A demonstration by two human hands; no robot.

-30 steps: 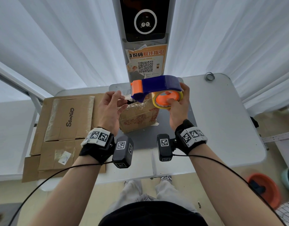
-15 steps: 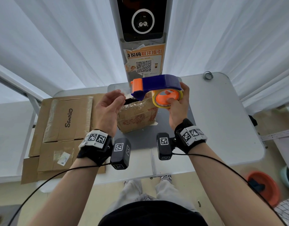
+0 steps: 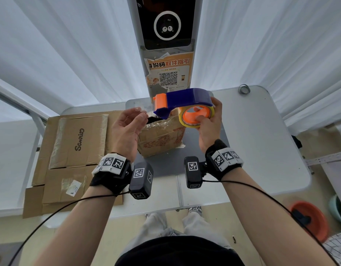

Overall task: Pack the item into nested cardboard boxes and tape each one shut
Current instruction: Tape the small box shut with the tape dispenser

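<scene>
A small printed cardboard box (image 3: 162, 139) stands on the grey table (image 3: 262, 143), its top wrapped in clear tape. My right hand (image 3: 209, 127) holds a blue and orange tape dispenser (image 3: 187, 104) above the box, fingers in the orange roll core. My left hand (image 3: 127, 129) is raised beside the box's left side, its fingertips pinching the clear tape end (image 3: 141, 110) drawn from the dispenser's orange mouth.
Flattened cardboard boxes (image 3: 69, 150) lie stacked on the table's left part. A metal ring (image 3: 243, 89) sits at the far right corner. A kiosk post with a QR poster (image 3: 168, 75) rises behind the table. An orange basin (image 3: 312, 219) stands on the floor at right.
My left hand has lifted and drawn away to the left from the dispenser mouth, stretching the tape end. The dispenser and box have barely moved.
</scene>
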